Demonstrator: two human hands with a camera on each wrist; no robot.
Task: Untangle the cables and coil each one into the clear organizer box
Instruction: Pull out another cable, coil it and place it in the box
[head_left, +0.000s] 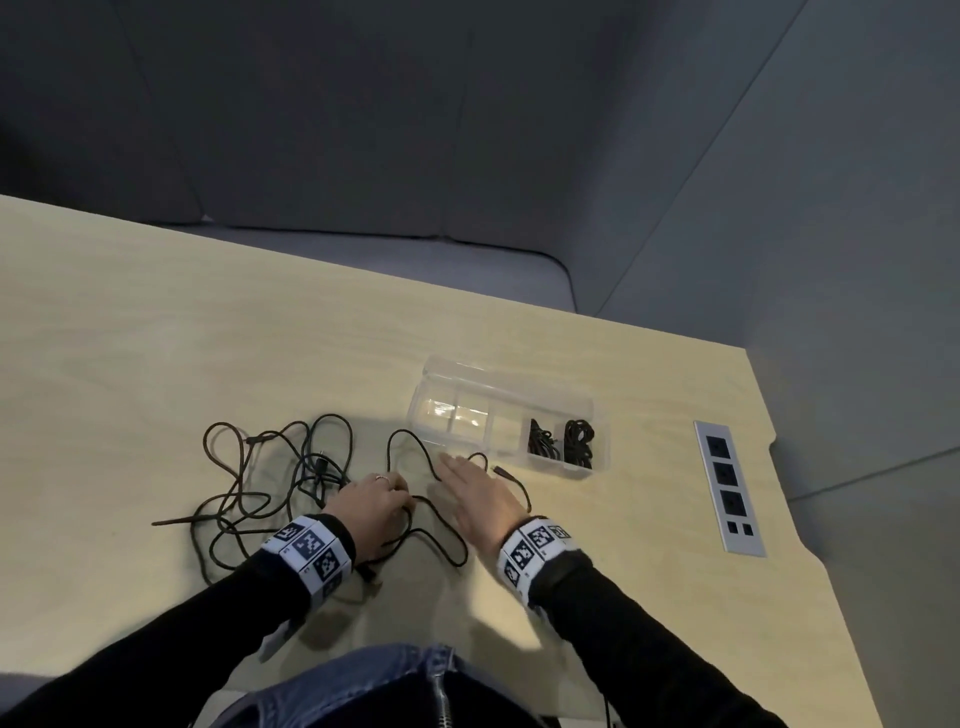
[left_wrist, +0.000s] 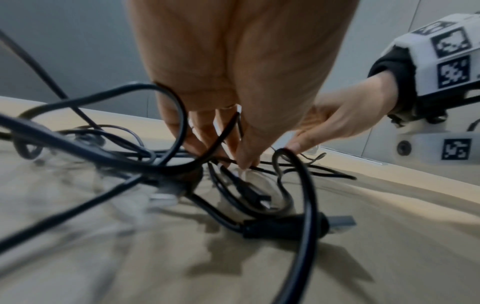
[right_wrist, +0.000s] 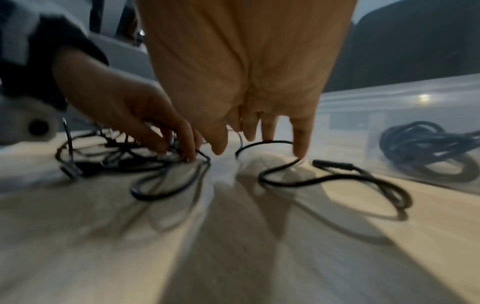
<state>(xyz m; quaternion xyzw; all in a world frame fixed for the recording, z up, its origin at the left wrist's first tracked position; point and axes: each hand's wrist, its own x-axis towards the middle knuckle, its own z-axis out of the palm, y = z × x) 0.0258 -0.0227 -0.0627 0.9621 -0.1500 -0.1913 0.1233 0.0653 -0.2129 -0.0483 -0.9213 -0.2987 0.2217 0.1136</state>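
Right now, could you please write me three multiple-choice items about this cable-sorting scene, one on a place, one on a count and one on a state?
1. Where is the clear organizer box relative to the loose cable tangle in the head view?
A. To its right
B. To its left
C. Under it

2. How many box compartments already hold coiled cables?
A. None
B. Two
C. Four

3. How is the right hand held?
A. Closed in a fist
B. Fingers straight, over a cable on the table
C. Gripping the box

Answers:
1. A, since the box lies right of the tangle, nearer the power strip.
2. B, since dark bundles fill the two rightmost compartments only.
3. B, since its fingers are extended, while the left hand curls into the tangle.
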